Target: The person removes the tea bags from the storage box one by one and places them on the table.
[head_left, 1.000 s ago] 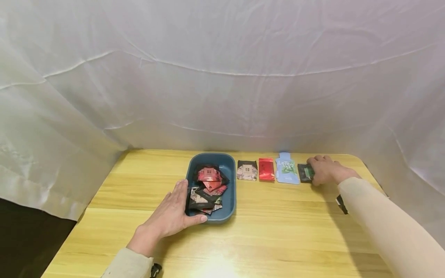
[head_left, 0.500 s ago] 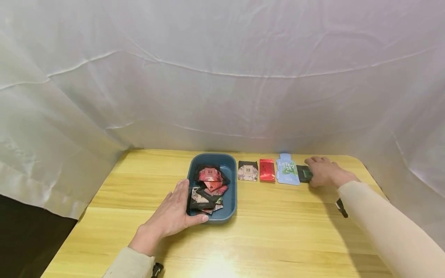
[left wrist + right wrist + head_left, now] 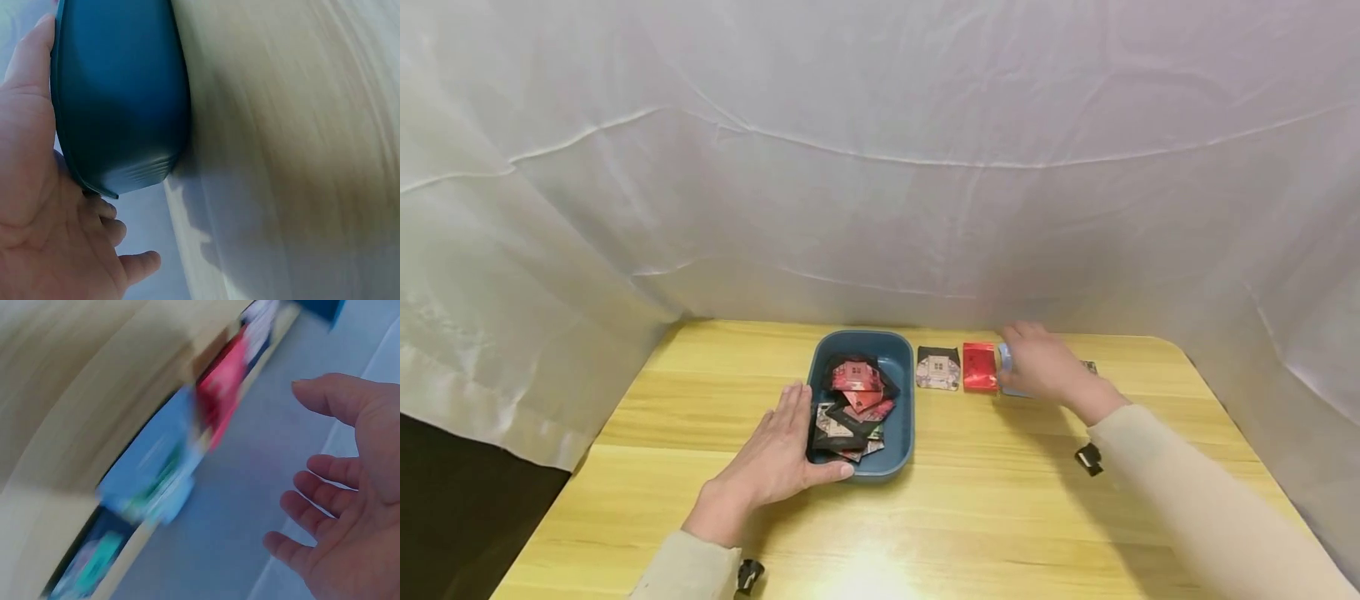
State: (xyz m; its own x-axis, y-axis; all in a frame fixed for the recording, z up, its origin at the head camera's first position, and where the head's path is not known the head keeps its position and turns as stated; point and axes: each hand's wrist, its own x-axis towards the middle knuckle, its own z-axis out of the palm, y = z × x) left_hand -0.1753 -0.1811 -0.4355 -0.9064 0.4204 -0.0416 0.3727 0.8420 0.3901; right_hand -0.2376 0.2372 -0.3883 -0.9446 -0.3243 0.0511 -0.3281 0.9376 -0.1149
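My left hand (image 3: pixel 767 465) rests along the left side of a blue plastic box (image 3: pixel 897 442), fingers straight, thumb at its near rim. In the left wrist view the hand lies against the box's upper edge. Inside is a loose pile of black and red tea sachets (image 3: pixel 852 375). My right hand (image 3: pixel 1043 364) hovers over a light blue LeTea packet (image 3: pixel 153 459), hiding most of it in the head view. Its fingers are spread and relaxed with nothing between them, as the right wrist view shows. A dark green sachet (image 3: pixel 94 559) lies beside that packet.
Left of the blue packet lie a shiny red sachet (image 3: pixel 980 367) and a black-and-cream sachet (image 3: pixel 937 368), in one row along the back of the wooden table (image 3: pixel 985 508). A pale curtain (image 3: pixel 880 217) hangs behind.
My right hand has moved left from the dark green sachet to over the light blue packet. The dark sachet slid closer to the blue packet earlier. My left hand stays at the box.
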